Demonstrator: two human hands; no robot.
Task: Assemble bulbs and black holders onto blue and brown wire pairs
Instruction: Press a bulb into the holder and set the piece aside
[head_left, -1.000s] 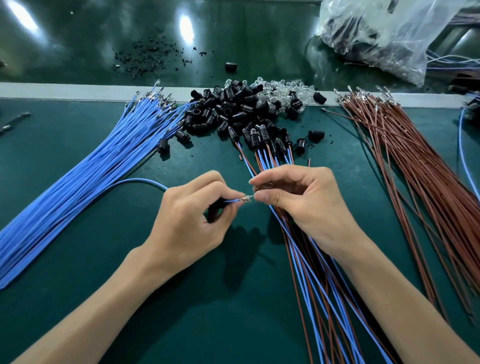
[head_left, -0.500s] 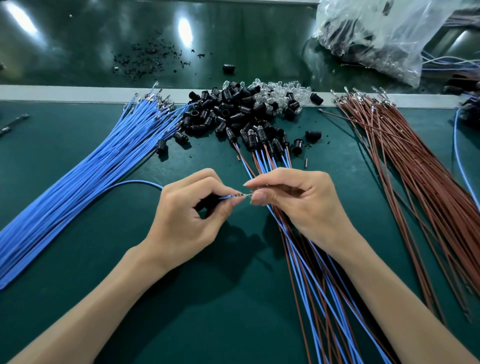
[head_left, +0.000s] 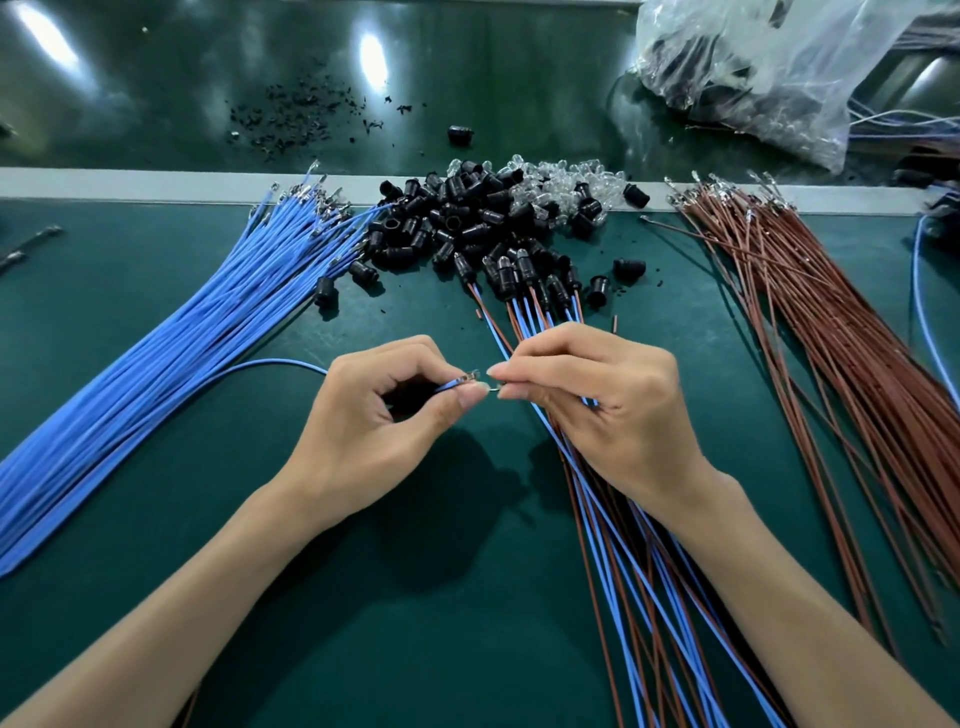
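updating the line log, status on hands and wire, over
Left grip pinching blue wire near its terminal end. Right grip pinching a thin metal lead, tips nearly meeting. Nothing between them.

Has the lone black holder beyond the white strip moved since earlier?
No. The black holder keeps its spot beyond the white strip, right of the black bits.

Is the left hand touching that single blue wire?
Touching. Head view shows the left hand pinching the blue wire near its tip between thumb and forefinger.
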